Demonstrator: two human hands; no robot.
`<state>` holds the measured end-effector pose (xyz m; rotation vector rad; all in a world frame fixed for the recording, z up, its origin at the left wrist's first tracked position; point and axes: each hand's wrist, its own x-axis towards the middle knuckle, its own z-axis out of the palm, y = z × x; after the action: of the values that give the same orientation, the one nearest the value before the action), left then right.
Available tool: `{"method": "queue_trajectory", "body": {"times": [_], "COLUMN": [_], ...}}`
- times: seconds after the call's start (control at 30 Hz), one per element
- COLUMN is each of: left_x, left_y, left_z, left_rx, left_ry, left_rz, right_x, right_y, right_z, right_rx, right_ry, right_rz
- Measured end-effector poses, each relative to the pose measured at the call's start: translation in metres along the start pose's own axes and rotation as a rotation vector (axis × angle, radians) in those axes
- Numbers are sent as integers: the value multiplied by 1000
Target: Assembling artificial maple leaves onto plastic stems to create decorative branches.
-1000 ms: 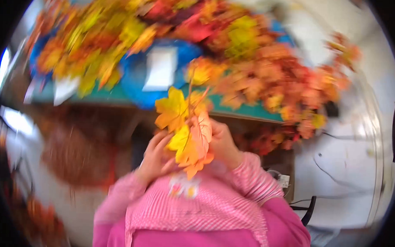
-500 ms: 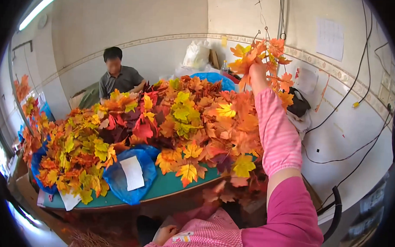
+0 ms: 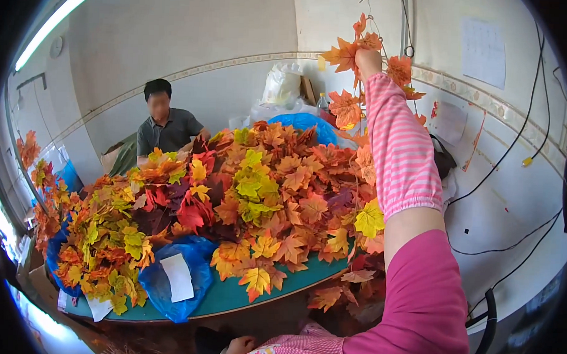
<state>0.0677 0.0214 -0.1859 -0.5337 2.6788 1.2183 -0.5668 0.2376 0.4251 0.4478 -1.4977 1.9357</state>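
Note:
My right hand (image 3: pixel 367 60) is raised high in front of the wall, its fingers closed around the upper part of an artificial maple leaf garland (image 3: pixel 344 108). Orange leaves stick out on both sides of my fist, and more hang below on thin stems near a wire hook. Low at the front edge, by my pink checked apron (image 3: pixel 283 350), rests my left hand (image 3: pixel 240 345). Its fingers look curled; what they hold, if anything, is hidden. Between my arm and the far side lies a big heap of artificial maple leaves (image 3: pixel 258 176) in orange, yellow, red and dark purple.
A green table (image 3: pixel 229 292) carries the heap and a blue plastic bag (image 3: pixel 199 271) with a white paper (image 3: pixel 177 277). Across it sits another person (image 3: pixel 168 126) in a grey shirt. Black cables (image 3: pixel 516 123) hang along the right wall. Leaves also droop over the table's right front edge.
My right hand has risen and drawn the garland up, so its leaves now hang more spread out. The view has shifted a little. My left hand stays low by the apron.

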Motion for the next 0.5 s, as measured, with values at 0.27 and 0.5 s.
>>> {"method": "queue_trajectory", "body": {"times": [0.27, 0.5], "left_x": [1, 4], "left_y": [5, 5], "left_z": [2, 4], "left_rx": [8, 52], "left_ry": [20, -53], "left_rz": [-49, -66], "right_x": [-5, 20], "right_y": [-25, -14], "right_z": [0, -18], "right_rx": [330, 406], "right_ry": [-54, -184], "right_rz": [312, 330]}}
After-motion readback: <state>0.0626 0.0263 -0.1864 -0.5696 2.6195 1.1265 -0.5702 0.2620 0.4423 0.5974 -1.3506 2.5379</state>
